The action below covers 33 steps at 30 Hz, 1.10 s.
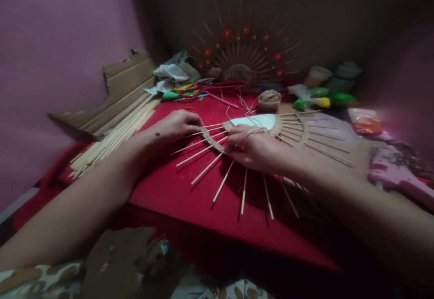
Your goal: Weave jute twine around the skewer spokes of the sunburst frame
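- Head view: two bare hands work at one stick fan (278,126), which lies on the red-covered counter (159,186), between the arms.
- Left hand (185,123): thumb and forefinger are together, clamped on the left end of the outer band (212,142).
- Right hand (252,147): fingers curl close together at the band, with a strand of twine (256,131) running across them; the fingertips are hidden, so I cannot tell what they grip.
- Fan, counted: one pale blue, half-round centre panel (257,120), one outer band, and at least seven stick ends pointing toward the counter's near edge, with more sticks at the sides.
- Fan's look: thin straw-coloured sticks spread like rays; the outer band is tan and woven over and under them, showing left and right of the right hand, and its left end curves up to the left fingers.
- Behind the fan: one ball of twine (269,100).
- Left side: one bundle of loose sticks (113,140), too many to count, beside cardboard (130,79).
- Right side: one pink glue gun (395,168).
- At the back: one flowered stick piece (246,30) with seven red-orange flowers.
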{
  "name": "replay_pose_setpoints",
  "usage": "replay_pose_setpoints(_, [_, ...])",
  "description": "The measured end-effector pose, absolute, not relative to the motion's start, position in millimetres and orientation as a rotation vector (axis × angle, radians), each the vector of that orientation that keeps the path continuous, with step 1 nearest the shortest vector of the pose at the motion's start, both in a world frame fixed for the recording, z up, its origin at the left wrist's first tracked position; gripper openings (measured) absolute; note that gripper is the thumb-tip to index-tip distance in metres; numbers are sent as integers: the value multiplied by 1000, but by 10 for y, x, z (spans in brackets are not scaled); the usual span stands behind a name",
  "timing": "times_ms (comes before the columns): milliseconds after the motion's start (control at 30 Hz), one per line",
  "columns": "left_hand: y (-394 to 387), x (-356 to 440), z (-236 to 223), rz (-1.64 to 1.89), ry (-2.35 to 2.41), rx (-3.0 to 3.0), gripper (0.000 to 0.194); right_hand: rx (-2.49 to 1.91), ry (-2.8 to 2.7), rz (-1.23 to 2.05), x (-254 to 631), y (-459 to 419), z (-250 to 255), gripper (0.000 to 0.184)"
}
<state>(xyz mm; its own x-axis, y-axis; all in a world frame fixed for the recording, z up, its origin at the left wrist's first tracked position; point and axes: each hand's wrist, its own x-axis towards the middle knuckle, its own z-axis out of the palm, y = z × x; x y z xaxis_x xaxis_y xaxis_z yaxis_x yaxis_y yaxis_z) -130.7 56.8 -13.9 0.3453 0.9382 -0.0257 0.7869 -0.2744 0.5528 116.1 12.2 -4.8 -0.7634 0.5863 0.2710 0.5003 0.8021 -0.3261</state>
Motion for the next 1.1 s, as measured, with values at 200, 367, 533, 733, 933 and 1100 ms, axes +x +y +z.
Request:
replay_pose_setpoints(200, [541, -1326, -151, 445, 1507, 2152, 27, -821, -2636, 349, 1290, 20, -181, 18])
replay_pose_setpoints(367, [387, -1249, -115, 608, 1492, 2402, 30, -817, -2621, 328, 1307, 17, -245, 17])
replay_pose_setpoints(533, [137, -1002, -53, 842, 1191, 2554, 16, -808, -2622, 333, 1306, 15, -225, 18])
replay_pose_setpoints(733, [97, -745, -92, 527, 810, 2658, 10, -724, -2600, 377, 1351, -6, -236, 17])
replay_pose_setpoints(933, [161, -735, -201, 510, 706, 2690, 8, -673, -2578, 475, 1404, -35, -183, 13])
replay_pose_setpoints(1100, [153, -754, -242, 509, 675, 2722, 16, -597, -2628, 643, 1410, -65, -102, 13])
